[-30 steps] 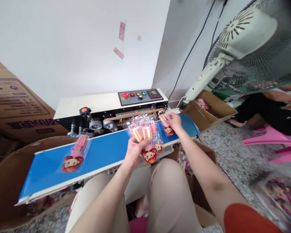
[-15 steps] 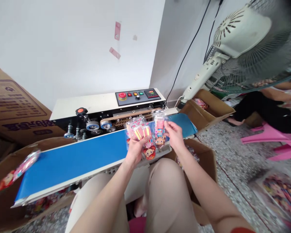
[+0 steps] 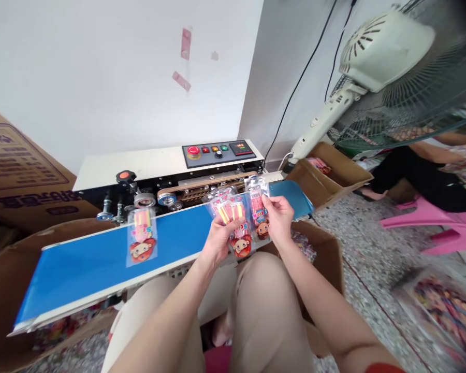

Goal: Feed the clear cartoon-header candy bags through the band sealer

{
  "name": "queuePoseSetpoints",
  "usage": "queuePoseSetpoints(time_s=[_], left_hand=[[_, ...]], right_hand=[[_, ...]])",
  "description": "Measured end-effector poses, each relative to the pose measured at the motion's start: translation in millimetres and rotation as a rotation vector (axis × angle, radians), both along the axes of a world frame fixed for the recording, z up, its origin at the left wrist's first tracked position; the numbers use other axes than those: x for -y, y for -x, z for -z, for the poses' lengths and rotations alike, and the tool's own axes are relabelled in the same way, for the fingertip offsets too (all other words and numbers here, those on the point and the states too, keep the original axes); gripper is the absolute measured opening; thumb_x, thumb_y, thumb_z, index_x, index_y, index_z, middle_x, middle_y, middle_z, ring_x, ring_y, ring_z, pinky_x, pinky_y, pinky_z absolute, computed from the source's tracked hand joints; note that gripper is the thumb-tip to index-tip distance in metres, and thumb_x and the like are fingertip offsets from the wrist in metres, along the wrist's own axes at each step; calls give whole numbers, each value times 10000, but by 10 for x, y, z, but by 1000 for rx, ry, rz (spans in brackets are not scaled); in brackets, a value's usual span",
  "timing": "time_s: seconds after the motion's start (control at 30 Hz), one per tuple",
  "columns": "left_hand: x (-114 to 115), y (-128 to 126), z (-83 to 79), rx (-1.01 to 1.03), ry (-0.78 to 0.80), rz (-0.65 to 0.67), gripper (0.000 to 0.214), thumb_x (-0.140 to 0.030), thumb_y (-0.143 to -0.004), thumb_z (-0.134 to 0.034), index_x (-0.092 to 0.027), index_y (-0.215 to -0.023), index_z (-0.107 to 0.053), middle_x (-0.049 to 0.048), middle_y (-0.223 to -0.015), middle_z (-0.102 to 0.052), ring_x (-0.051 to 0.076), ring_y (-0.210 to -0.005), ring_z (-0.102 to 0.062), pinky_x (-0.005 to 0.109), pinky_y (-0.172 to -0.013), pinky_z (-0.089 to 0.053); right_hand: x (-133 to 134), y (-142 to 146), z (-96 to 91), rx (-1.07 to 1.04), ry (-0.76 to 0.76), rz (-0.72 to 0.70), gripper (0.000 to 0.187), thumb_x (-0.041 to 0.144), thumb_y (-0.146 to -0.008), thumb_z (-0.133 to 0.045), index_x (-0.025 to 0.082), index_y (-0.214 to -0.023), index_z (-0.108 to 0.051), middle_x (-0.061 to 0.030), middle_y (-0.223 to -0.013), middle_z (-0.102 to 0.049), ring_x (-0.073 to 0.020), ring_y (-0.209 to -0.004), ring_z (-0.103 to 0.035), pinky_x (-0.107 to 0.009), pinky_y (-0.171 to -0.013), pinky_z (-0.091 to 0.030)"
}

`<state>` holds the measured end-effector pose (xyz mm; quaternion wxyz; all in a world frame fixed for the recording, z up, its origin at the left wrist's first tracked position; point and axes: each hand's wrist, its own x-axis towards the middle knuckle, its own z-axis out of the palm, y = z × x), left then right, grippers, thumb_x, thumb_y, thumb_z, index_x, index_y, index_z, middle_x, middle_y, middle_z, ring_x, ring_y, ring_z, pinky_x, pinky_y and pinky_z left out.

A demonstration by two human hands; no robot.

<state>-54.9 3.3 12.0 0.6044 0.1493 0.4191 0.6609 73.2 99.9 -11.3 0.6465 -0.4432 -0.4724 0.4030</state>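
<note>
My left hand (image 3: 218, 238) is closed on a fanned bunch of clear candy packets (image 3: 241, 244), with red-haired cartoon figures and pink and yellow sticks inside. Between the thumb and fingers of my right hand (image 3: 279, 217) is a single candy packet (image 3: 257, 204), upright, its top edge close to the brown band of the band sealer (image 3: 132, 161). Both hands are over the right part of the blue conveyor belt (image 3: 97, 254). Farther left, another candy packet (image 3: 142, 241) lies on that belt, its top near the rollers.
Cardboard boxes with packets stand below the belt's left end (image 3: 0, 295), by my right knee (image 3: 326, 248) and behind the belt's right end (image 3: 337, 181). A fan (image 3: 384, 57) looms at upper right. A person's leg (image 3: 411, 176) and a pink stool (image 3: 431, 223) are beyond.
The packet at the belt's left end has gone from view, and another now lies on the belt by the rollers. Both hands keep their packets, nearly in place; the view has shifted slightly.
</note>
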Motion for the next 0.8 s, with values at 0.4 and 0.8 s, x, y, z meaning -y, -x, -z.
queuePoseSetpoints(time_s=[0.4, 0.8], left_hand=[[24, -95, 5, -17, -74, 146, 439, -243, -526, -880, -145, -926, -726, 87, -886, -744, 198, -694, -679, 310, -694, -538], [89, -149, -102, -23, -77, 217, 387, -213, -508, -886, -144, -853, -725, 57, -810, -734, 157, -674, -651, 262, -675, -515]], right_hand=[[241, 60, -61, 241, -75, 9, 281, 437, -793, -663, 186, -714, -566, -12, -717, -616, -149, -687, -585, -286, -697, -488], [326, 73, -8, 432, -193, 91, 187, 382, -872, -563, 203, -817, -565, -46, -912, -669, -179, -844, -642, -312, -754, -501]])
